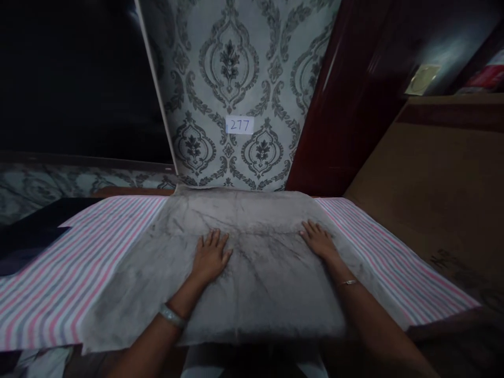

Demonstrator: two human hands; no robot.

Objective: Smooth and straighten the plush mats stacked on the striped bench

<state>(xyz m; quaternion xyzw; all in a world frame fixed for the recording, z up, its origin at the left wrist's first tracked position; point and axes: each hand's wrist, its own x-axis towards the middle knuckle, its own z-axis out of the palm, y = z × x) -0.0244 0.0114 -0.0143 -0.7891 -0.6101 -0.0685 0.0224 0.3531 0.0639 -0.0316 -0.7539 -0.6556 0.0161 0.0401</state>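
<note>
A grey, plush-looking cloth is spread flat over the table, with fold lines and darker brushed streaks across it. My left hand lies palm down left of the cloth's centre, fingers spread and pointing away from me. Further right, my right hand also rests flat on the cloth, its fingers apart and angled inward. Neither hand grips anything. Beneath the grey cloth, a pink, white and grey striped cloth shows on both sides.
A dark screen stands at the back left. On the patterned wall is a paper label reading 277. A large cardboard box borders the table on the right, beside a dark red glossy panel. Something dark lies at the left.
</note>
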